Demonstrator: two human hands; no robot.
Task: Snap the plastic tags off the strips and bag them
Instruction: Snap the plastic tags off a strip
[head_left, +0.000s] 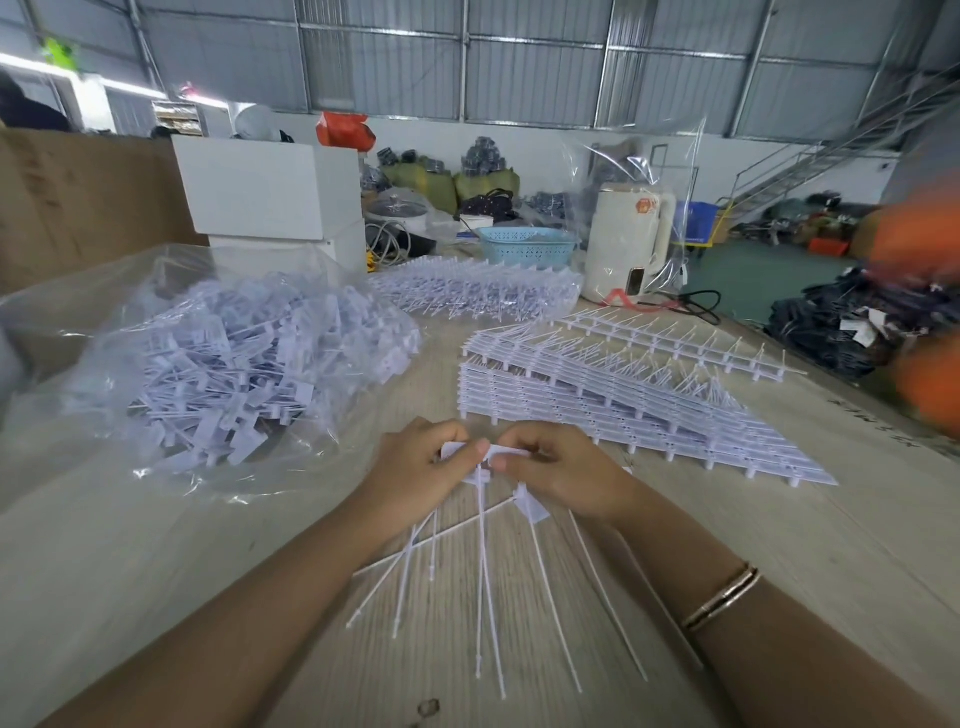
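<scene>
My left hand (418, 470) and my right hand (563, 475) meet over the table and both pinch a white plastic tag strip (493, 454) between thumbs and fingers. Several thin white tails (485, 582) hang down from it toward me. A tall stack of white tag strips (623, 405) lies just beyond my right hand. To the left, a clear plastic bag (72, 332) lies open, heaped with loose white tags (244, 374).
Another pile of strips (478, 288) lies farther back, by a blue basket (527, 247). A cream appliance (626, 244) stands under clear plastic wrap. White boxes (270, 187) stand at the back left. A blurred orange shape (919, 228) is at the right edge.
</scene>
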